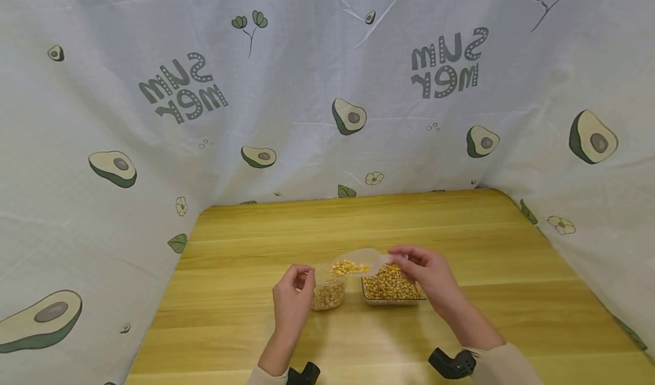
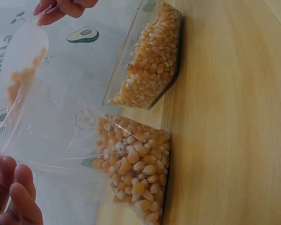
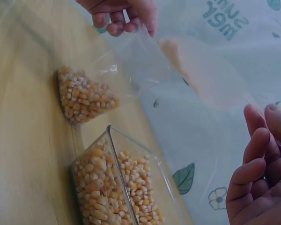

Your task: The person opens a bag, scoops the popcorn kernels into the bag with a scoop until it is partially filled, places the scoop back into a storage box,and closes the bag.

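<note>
My left hand (image 1: 293, 295) pinches the upper edge of a clear plastic bag (image 2: 51, 136), which stands on the table with corn kernels (image 2: 136, 164) in its bottom. My right hand (image 1: 427, 274) pinches the handle of a translucent white scoop (image 1: 369, 257). Corn kernels lie in the scoop, and its front end is over the mouth of the bag. Just right of the bag, below the scoop and right hand, sits a clear rectangular container (image 1: 394, 301) full of corn kernels. In the right wrist view the scoop (image 3: 220, 86) slants toward the bag's top.
The wooden table (image 1: 245, 231) runs back to a white cloth (image 1: 302, 78) printed with avocados, leaves and lettering, which hangs behind and on both sides. Dark wrist camera mounts (image 1: 452, 363) are on both forearms.
</note>
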Available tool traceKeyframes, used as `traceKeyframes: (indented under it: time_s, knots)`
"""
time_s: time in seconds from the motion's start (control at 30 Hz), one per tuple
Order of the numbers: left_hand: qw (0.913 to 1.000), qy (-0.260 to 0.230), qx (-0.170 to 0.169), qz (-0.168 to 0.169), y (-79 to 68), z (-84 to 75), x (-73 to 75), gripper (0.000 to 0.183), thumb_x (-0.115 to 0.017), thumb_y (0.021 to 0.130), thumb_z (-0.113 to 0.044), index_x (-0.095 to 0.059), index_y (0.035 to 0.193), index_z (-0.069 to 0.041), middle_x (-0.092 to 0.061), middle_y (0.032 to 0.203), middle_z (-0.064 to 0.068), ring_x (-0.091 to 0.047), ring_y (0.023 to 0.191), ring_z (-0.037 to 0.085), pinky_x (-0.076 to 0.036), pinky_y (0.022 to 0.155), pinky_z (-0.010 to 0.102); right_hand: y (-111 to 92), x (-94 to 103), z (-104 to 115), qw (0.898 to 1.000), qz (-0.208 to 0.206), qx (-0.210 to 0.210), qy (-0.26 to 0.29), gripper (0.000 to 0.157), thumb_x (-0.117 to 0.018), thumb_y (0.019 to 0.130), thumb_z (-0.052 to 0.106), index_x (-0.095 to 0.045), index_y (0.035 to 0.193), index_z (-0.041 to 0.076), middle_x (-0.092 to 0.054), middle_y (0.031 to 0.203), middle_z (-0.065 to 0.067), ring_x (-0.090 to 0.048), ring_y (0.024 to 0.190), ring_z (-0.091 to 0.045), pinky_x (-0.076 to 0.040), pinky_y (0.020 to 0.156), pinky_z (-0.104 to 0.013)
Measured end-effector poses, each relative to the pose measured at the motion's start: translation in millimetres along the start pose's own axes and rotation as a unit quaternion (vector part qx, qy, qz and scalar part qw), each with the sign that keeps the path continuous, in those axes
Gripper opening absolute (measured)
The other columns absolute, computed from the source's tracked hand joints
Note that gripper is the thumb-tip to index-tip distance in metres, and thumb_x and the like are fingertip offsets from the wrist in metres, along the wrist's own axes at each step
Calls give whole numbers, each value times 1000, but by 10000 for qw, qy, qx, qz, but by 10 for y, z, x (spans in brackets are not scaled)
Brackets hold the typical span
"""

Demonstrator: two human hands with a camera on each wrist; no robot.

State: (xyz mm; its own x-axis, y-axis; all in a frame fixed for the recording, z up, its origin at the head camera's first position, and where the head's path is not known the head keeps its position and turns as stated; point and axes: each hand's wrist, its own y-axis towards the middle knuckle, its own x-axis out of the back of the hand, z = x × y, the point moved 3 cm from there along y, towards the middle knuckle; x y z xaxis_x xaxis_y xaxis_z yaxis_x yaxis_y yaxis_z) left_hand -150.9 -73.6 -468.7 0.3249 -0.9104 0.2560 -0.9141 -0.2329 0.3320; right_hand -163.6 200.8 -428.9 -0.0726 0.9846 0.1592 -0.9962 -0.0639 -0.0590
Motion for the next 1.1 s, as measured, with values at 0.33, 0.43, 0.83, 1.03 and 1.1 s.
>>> traceKeyframes:
  time_s: [0.33, 0.43, 0.83, 1.03, 1.1]
  knots:
    - [10000, -9, 16, 17, 0, 5, -5, 7, -67, 93, -8, -73, 90, -11, -66, 67, 1, -56, 54, 2, -49, 49, 24, 52, -113, 102, 9998, 124, 29, -159, 34, -65, 97, 20, -65, 122, -3, -63, 84, 7, -45, 64, -7, -40, 55, -22]
    - [10000, -6, 24, 9, 2, -1, -5, 8, -67, 93, -8, -73, 90, -12, -66, 67, 1, -56, 54, 2, -49, 49, 24, 59, -137, 126, 9996, 153, 94, -213, 35, -66, 97, 21, -65, 122, -3, -61, 82, 4, -45, 65, -8, -41, 56, -23]
    - [9999, -14, 109, -10, 3, -1, -8, 8, -67, 92, -8, -73, 89, -12, -66, 67, 1, -56, 54, 2, -49, 49, 23, 80, -176, 217, 9982, 279, 290, -446, 30, -68, 96, 26, -69, 117, 5, -62, 83, 3, -47, 66, -9, -41, 54, -24]
    - [10000, -23, 63, -18, 2, -7, -7, 8, -68, 92, -7, -73, 88, -12, -66, 67, 1, -56, 54, 2, -49, 50, 23, 86, -192, 263, 9964, 248, 480, -646, 25, -69, 95, 25, -71, 114, 9, -61, 81, 1, -49, 65, -14, -40, 51, -26]
    - [10000, -27, 53, -17, 1, -11, -5, 8, -68, 92, -7, -73, 88, -12, -66, 67, 1, -56, 54, 2, -49, 50, 23, 86, -202, 277, 9958, 252, 541, -695, 24, -68, 95, 25, -71, 113, 10, -65, 83, 2, -49, 65, -15, -41, 51, -26]
